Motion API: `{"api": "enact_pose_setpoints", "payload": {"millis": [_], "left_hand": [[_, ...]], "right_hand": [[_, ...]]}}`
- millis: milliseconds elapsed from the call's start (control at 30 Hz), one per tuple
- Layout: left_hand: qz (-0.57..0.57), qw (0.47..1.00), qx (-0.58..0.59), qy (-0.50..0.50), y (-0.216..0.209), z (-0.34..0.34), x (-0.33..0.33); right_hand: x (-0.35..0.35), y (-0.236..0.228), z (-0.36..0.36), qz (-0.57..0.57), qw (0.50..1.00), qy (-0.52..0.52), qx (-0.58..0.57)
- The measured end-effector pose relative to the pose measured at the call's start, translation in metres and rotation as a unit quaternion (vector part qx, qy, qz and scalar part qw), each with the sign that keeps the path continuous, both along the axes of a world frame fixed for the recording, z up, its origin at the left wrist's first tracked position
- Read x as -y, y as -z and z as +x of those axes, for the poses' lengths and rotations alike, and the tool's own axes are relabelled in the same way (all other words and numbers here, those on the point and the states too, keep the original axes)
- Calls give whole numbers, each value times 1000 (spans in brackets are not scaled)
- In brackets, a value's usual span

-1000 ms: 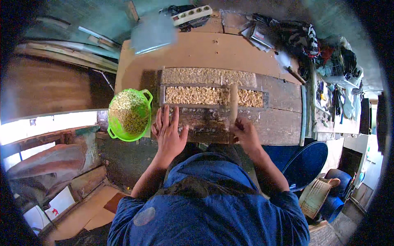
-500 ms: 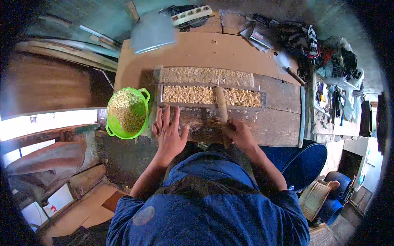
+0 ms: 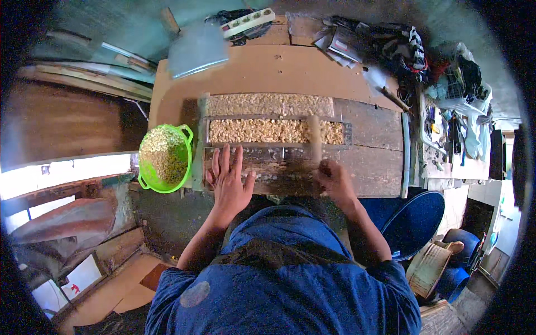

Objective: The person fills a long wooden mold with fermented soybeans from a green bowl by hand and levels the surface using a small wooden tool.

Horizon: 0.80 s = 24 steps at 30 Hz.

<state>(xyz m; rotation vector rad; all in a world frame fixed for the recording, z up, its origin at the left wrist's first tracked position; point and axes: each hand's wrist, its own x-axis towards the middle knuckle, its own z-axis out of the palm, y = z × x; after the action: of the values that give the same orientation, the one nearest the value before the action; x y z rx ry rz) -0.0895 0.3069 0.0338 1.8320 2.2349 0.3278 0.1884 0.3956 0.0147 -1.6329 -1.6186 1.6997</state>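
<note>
A long, narrow wooden frame [image 3: 347, 134] lies on the dark wooden board, filled with pale yellow bean-like pieces [image 3: 251, 130]. My right hand [image 3: 334, 180] is wrapped round the near end of a thick, light-brown wooden stick [image 3: 315, 137]. The stick's far end lies across the pieces near the right end of the frame and is slightly blurred. My left hand [image 3: 229, 181] rests with spread fingers on the board, its fingertips at the frame's front rail. Behind the frame lies a long, plastic-wrapped slab [image 3: 268, 104] of similar pieces.
A bright green colander [image 3: 188, 162] with more pale pieces stands left of the board. Clear plastic sheets [image 3: 198, 53] and a white power strip [image 3: 248, 22] lie at the back. A large blue tub [image 3: 416, 223] stands at the lower right, by a cluttered side table [image 3: 458, 164].
My right hand and the stick have moved rightward along the frame. My left hand keeps its place at the front rail. The view has shifted slightly, so the table appears further left.
</note>
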Motion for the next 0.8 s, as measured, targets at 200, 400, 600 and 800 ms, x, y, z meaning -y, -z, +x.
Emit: {"api": "enact_pose_setpoints", "payload": {"millis": [200, 400, 600, 800], "left_hand": [[13, 1000, 26, 12, 3, 12, -6], [-15, 1000, -5, -3, 2, 20, -5], [-12, 1000, 17, 8, 0, 30, -10], [11, 1000, 13, 10, 2, 31, -10]], "right_hand": [[-5, 24, 18, 2, 999, 3, -40], [-7, 21, 64, -51, 991, 101, -77], [-7, 21, 46, -41, 996, 17, -79], [-9, 13, 69, -58, 993, 83, -62]]}}
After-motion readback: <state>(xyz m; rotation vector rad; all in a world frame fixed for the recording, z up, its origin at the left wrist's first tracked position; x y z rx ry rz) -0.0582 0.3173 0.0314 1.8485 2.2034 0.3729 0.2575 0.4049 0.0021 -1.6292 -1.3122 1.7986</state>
